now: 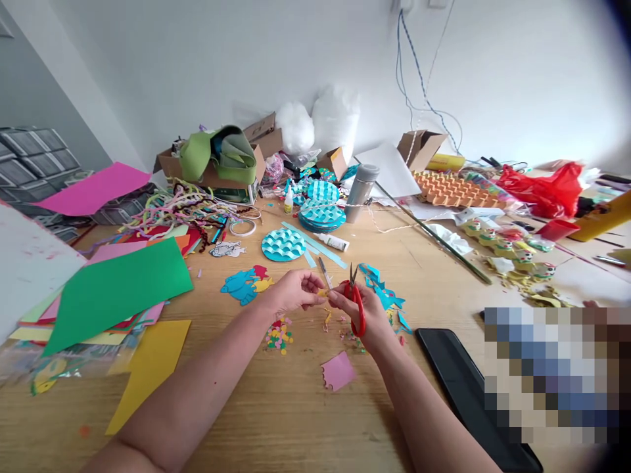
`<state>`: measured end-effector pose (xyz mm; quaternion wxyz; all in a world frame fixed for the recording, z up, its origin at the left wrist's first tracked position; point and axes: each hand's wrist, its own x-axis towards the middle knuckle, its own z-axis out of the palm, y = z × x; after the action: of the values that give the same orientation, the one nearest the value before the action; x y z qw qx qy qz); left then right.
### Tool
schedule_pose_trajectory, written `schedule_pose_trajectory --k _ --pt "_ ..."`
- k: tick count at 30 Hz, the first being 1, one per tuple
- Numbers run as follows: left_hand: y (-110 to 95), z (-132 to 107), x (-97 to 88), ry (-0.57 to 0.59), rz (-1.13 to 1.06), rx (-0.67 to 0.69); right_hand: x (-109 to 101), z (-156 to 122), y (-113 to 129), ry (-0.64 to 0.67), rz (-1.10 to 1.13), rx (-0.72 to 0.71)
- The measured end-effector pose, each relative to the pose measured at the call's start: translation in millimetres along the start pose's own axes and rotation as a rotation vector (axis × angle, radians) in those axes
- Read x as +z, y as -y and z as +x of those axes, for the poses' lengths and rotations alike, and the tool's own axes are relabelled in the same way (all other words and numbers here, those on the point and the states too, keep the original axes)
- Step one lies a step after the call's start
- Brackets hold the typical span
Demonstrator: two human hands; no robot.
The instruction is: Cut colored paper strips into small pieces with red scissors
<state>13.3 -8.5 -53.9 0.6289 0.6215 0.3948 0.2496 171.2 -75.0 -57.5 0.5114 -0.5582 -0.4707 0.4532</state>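
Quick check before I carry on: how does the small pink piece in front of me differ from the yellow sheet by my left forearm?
Size: the pink piece is far smaller than the yellow sheet.
Edges: the pink piece has curved bites along its left side; the yellow sheet's visible edges are straight.
View: the pink piece is unobstructed; the left forearm hides part of the yellow sheet.
Both look like plain coloured paper.

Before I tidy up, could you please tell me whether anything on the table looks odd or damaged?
Small coloured paper dots lie loosely scattered near the left hand, like spilled confetti, and the pink paper piece to their right has a notched edge, as if nibbled.
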Motion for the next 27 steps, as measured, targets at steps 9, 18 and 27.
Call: schedule_pose_trajectory --k 9,18,27 --pt "-2 -3 5.7 0.063 -0.059 -0.086 1 1 -3 -0.012 0.075 -0.007" --pt "-7 -5 6.5 -0.064 -0.277 -0.079 -2 -2 2 -0.05 0.028 -0.013" --pt "-13 -4 2.5 -0.171 -0.656 -0.138 5 -9 -1 0.214 -0.1 0.097"
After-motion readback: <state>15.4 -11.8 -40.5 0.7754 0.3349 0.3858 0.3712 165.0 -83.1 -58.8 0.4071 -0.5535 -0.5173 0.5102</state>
